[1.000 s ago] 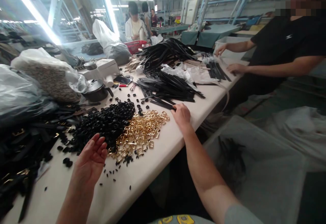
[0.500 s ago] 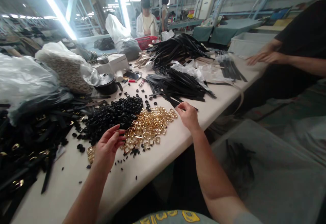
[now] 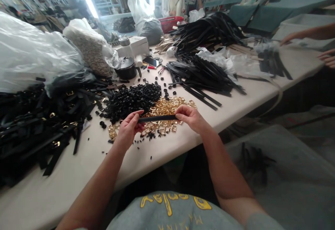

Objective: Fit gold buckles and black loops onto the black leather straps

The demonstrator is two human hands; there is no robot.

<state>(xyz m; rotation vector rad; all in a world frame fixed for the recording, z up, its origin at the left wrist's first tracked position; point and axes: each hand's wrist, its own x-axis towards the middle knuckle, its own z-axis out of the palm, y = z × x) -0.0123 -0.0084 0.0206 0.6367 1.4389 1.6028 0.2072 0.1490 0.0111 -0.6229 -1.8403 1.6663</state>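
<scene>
A short black strap is stretched almost level between my two hands, above the piles on the table. My left hand pinches its left end between thumb and fingers. The right end is gripped by my right hand. Under and behind the strap spreads a heap of gold buckles. A mound of small black loops lies beyond my left hand. Farther back, to the right, is a pile of loose black straps.
Black straps with gold buckles are heaped at the left, beside big plastic bags. A black lidded pot and a phone stand behind the loops. A co-worker's hands are at the far right. A translucent bin sits below the table edge.
My right hand has come back from the loose strap pile, bringing a black strap. My left hand now holds its other end. The view has turned, shifting the table contents rightward.
</scene>
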